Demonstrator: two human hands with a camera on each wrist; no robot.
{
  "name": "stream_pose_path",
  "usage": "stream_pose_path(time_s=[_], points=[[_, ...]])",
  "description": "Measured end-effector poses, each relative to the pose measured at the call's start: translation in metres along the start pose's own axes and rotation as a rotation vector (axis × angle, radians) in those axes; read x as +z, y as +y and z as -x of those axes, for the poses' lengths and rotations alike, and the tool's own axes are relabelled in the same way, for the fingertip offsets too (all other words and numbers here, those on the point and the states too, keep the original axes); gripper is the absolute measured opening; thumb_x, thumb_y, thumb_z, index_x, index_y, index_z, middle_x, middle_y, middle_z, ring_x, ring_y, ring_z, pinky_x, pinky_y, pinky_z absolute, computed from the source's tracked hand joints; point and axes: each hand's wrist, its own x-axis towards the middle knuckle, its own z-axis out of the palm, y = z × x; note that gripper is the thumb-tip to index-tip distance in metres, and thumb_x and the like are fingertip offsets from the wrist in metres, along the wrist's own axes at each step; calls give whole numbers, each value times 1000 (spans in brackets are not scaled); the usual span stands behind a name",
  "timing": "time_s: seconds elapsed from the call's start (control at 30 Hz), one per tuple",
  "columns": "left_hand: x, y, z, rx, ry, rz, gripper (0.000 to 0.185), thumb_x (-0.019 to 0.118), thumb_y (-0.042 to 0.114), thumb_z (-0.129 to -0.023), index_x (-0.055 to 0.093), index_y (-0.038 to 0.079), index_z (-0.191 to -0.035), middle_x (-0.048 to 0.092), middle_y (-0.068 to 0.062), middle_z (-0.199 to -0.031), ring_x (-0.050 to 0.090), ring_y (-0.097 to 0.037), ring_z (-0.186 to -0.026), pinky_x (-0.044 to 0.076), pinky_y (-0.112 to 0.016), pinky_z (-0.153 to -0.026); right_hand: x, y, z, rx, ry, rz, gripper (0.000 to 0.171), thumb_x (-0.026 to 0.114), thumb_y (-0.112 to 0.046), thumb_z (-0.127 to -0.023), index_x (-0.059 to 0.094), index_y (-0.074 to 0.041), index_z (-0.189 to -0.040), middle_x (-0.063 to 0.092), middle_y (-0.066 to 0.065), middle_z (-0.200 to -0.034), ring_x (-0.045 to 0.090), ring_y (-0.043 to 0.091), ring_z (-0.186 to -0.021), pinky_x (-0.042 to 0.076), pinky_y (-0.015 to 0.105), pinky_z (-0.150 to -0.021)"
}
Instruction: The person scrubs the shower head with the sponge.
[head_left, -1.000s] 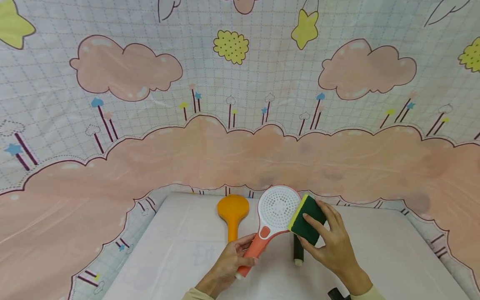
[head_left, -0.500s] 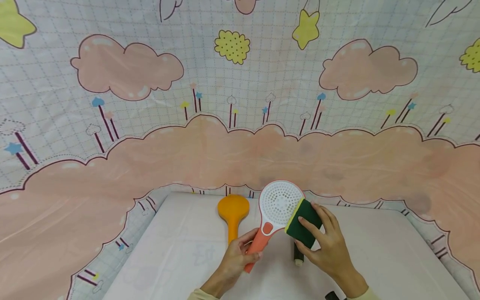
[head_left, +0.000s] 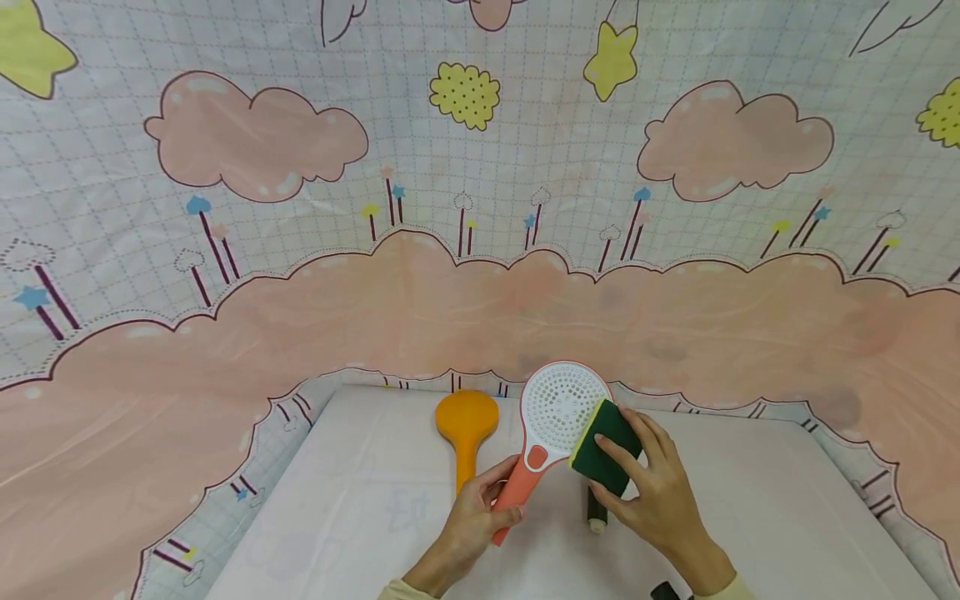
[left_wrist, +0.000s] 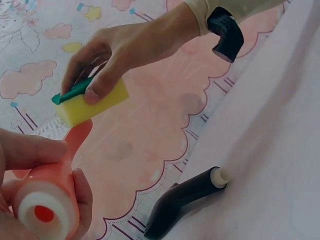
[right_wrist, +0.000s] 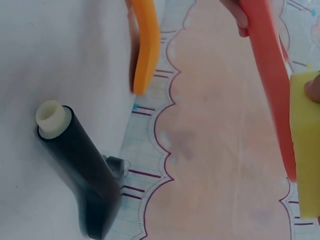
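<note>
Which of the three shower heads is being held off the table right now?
The coral and white shower head, gripped by the left hand. The orange one and the black one lie on the table.

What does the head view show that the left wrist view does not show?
Only the head view shows the white perforated face of the shower head and the orange shower head lying on the table. Only the left wrist view shows the round end of the coral handle. Both show the right hand pressing the sponge, the left hand gripping the handle, and the black shower head.
</note>
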Motion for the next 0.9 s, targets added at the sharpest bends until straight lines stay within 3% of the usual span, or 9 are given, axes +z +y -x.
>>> stream_pose_path(time_s=[0.2,0.43,0.87,0.9], points=[[-1,0,2,5,4,-41,70,64,-9,-80,42,-3,-146,52,-21,-140,55,-17,-107,51,-18,-82,-2,6,-3,49,-31,33,59,50,-64,-90,72,-15,-113,52,23,-140,45,41,-125,13,11,-115],[1,2,2,-10,-4,-47,70,65,-6,-80,42,0,-146,52,-19,-140,54,-18,-108,51,-18,-82,1,9,-6,83,-2,21,61,50,-65,-90,71,-13,-112,51,24,-141,44,42,-126,14,11,-114],[7,3,-4,-28,17,-30,69,65,-8,-81,45,3,-146,56,-16,-134,56,-19,-107,52,-21,-80,7,-2,2,78,-57,36,58,50,-66,-89,71,-19,-116,50,20,-143,43,37,-128,15,11,-114],[8,3,-3,-29,16,-28,69,65,-8,-81,45,3,-146,56,-16,-134,56,-19,-107,52,-21,-80,6,-2,2,83,-65,43,59,50,-66,-89,71,-19,-116,50,20,-143,43,37,-128,20,13,-115]])
